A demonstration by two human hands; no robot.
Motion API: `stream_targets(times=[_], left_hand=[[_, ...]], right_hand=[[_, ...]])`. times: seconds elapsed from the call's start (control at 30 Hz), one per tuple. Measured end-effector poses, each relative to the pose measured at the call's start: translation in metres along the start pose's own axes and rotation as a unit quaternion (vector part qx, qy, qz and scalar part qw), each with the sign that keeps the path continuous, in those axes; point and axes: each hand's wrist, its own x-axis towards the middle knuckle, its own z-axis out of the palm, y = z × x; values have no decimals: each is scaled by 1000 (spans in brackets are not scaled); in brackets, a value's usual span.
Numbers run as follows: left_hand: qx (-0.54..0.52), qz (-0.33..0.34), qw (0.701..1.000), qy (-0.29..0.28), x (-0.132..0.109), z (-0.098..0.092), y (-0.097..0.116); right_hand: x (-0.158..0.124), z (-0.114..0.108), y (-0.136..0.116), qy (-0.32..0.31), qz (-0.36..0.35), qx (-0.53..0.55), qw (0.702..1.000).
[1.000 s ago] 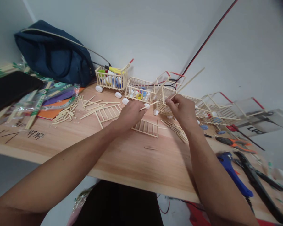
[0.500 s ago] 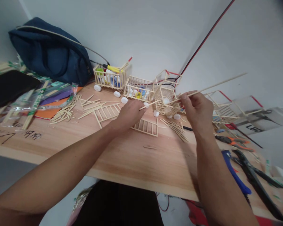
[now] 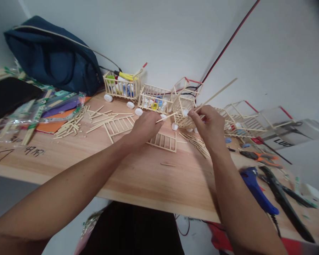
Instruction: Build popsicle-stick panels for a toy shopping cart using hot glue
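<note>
My left hand (image 3: 146, 127) is closed on a short wooden stick (image 3: 166, 118) that pokes out to the right. Between thumb and fingers, my right hand (image 3: 209, 124) pinches a long thin wooden stick (image 3: 218, 92) slanting up to the right. Under and beside my left hand lie two ladder-like stick frames, one to its left (image 3: 119, 127) and one just below its fingers (image 3: 164, 142), partly hidden. Behind the hands stand small stick carts with white wheels, among them a filled cart (image 3: 122, 86) and a lower cart (image 3: 155, 99).
Loose cut sticks (image 3: 71, 124) lie at left, more sticks (image 3: 195, 141) beside my right wrist. A blue bag (image 3: 53, 60) leans on the wall. Orange-handled pliers (image 3: 263, 158), a blue glue gun (image 3: 257, 191) and a black-handled tool (image 3: 287, 202) lie at right.
My right hand has moved left with the long stick, closer to my left hand. The left hand stays nearly in place, and the view has shifted slightly.
</note>
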Motion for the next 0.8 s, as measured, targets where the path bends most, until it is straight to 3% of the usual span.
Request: stream_targets(times=[0.8], left_hand=[[8,-11,1000,-11,-2,-2,5]], right_hand=[[-3,10,4,-20,4,17,1000]])
